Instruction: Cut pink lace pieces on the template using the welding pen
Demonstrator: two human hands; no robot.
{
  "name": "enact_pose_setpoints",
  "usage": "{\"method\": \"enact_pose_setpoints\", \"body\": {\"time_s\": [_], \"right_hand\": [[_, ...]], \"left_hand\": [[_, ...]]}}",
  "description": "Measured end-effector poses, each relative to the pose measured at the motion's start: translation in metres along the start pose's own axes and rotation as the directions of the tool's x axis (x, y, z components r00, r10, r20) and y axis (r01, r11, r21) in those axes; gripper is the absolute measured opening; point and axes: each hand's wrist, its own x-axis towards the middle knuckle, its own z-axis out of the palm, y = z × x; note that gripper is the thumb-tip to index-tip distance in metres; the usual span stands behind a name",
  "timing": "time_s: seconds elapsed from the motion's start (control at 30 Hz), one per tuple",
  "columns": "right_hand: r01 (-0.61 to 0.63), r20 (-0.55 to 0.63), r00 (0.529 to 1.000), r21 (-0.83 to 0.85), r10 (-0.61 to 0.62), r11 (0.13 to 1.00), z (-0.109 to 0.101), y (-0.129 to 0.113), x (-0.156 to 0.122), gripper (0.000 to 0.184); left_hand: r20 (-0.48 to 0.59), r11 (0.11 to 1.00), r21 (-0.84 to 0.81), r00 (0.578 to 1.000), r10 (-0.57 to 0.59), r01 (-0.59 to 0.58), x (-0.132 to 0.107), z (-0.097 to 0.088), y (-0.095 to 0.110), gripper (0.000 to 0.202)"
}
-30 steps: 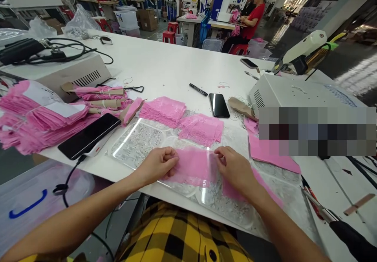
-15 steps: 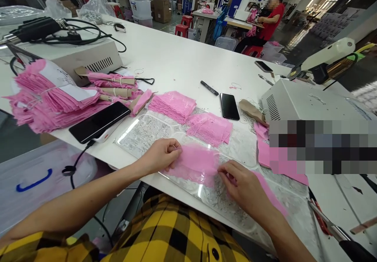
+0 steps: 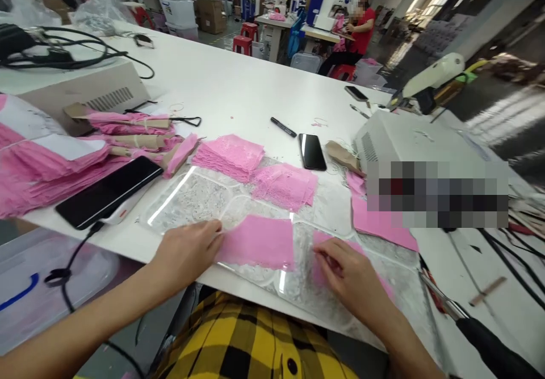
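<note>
A flat pink fabric piece (image 3: 259, 244) lies before me on a clear, grey-speckled mat (image 3: 191, 197). My left hand (image 3: 189, 248) has its fingertips closed together at the left edge of that piece. To the right, my right hand (image 3: 351, 268) is pinched over the left edge of a second pink fabric piece (image 3: 320, 271), partly covering it. Behind these sit two stacks of pink lace-edged pieces, a left stack (image 3: 230, 154) and a right stack (image 3: 283, 186). Whether the right fingertips lift any cloth is hard to see.
A large phone (image 3: 108, 191) with a cable and bundled pink fabric (image 3: 55, 169) lie at left. Beyond the stacks are a smaller phone (image 3: 312, 151) and a black marker (image 3: 283, 126). Grey boxes (image 3: 421, 140) and a black-handled tool (image 3: 489, 339) stand right. Another person (image 3: 361, 29) sits at a sewing machine.
My right hand has parted from the right edge of the middle piece and is now over the second piece. The middle piece looks more solid pink. The view has shifted right.
</note>
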Motion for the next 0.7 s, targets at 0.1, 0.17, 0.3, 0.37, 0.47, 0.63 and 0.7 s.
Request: {"method": "enact_pose_setpoints", "body": {"time_s": [0.1, 0.17, 0.3, 0.37, 0.47, 0.63, 0.7], "right_hand": [[-0.192, -0.21, 0.962, -0.051, 0.177, 0.98, -0.022, 0.026, -0.027, 0.016], [-0.342, -0.308, 0.902, -0.083, 0.302, 0.936, -0.033, 0.043, -0.052, 0.02], [-0.554, -0.357, 0.782, -0.023, 0.511, 0.832, -0.04, 0.065, -0.096, 0.031], [-0.599, -0.325, 0.752, 0.022, 0.573, 0.8, -0.04, 0.068, -0.107, 0.034], [-0.628, -0.275, 0.734, 0.074, 0.621, 0.775, -0.039, 0.067, -0.108, 0.036], [-0.627, -0.194, 0.733, 0.18, 0.652, 0.758, -0.039, 0.067, -0.095, 0.029], [-0.612, -0.177, 0.743, 0.209, 0.645, 0.763, -0.039, 0.07, -0.092, 0.022]], "left_hand": [[-0.217, 0.935, 0.076, 0.909, 0.356, -0.348, 0.003, 0.007, 0.005, 0.034], [-0.278, 0.802, 0.045, 0.763, 0.583, -0.596, 0.01, 0.014, 0.02, 0.035], [-0.202, 0.538, -0.014, 0.529, 0.824, -0.843, 0.032, 0.031, 0.067, 0.033], [-0.116, 0.466, -0.043, 0.468, 0.876, -0.883, 0.044, 0.041, 0.09, 0.033], [-0.019, 0.398, -0.071, 0.4, 0.916, -0.915, 0.06, 0.052, 0.115, 0.039], [0.103, 0.349, -0.072, 0.341, 0.934, -0.934, 0.075, 0.06, 0.128, 0.048], [0.148, 0.36, -0.06, 0.348, 0.926, -0.931, 0.076, 0.06, 0.129, 0.049]]}}
